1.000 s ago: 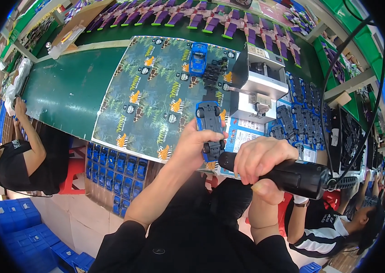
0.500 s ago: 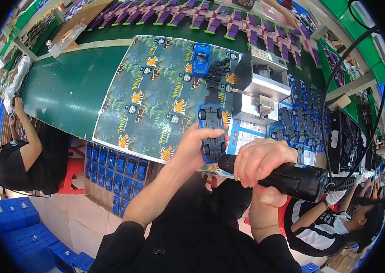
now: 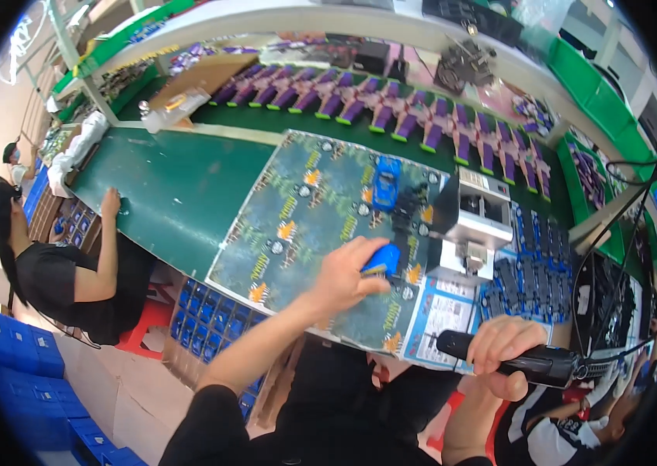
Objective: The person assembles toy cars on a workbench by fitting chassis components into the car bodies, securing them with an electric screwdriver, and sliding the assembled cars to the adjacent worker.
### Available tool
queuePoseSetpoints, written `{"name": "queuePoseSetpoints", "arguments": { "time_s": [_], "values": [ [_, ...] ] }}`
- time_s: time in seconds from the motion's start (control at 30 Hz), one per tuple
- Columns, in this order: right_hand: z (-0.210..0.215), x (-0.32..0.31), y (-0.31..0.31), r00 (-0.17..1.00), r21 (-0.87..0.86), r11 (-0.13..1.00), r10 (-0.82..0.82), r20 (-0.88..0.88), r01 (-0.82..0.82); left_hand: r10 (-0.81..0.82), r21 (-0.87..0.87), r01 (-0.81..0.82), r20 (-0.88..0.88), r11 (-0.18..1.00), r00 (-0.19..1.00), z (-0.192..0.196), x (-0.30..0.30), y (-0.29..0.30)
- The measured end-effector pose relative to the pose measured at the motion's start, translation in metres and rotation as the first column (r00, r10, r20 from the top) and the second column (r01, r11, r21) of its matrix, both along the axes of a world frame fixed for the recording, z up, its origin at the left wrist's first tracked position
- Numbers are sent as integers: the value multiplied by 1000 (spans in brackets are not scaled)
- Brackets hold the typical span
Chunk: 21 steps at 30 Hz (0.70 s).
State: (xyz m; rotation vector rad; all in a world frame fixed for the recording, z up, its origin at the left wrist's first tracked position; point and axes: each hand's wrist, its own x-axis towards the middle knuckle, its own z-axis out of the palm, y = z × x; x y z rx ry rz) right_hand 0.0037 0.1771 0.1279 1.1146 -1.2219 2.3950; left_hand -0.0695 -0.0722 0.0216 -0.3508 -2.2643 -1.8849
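I watch the left hand (image 3: 348, 277) hold a blue toy car (image 3: 383, 260), the right hand (image 3: 505, 346) a black electric screwdriver (image 3: 544, 367).

Black along the bottom edge here — a plain black top (image 3: 266, 449), a tiny pale mark (image 3: 291, 461) low on it, the short left sleeve (image 3: 208, 427) loose at lower left. Dark legwear (image 3: 328, 380) at bottom centre — then bare forearms (image 3: 266, 346), left hand (image 3: 344, 276) and right hand (image 3: 509, 346) ungloved.
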Motion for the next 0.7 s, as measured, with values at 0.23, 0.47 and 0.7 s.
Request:
{"name": "queuePoseSetpoints", "arguments": {
  "time_s": [0.23,0.47,0.7],
  "values": [
    [-1,8,5,993,25,995,-102,63,100,-411,-960,-90,-197,266,890,12,-22,-140],
    [-12,2,50,999,46,998,-39,19,38,128,-531,-339,-394,777,910,63,33,-116],
    [1,50,106,961,36,960,-277,16,276,-736,510,859,-595,-37,322,166,109,92]
  ]
}}
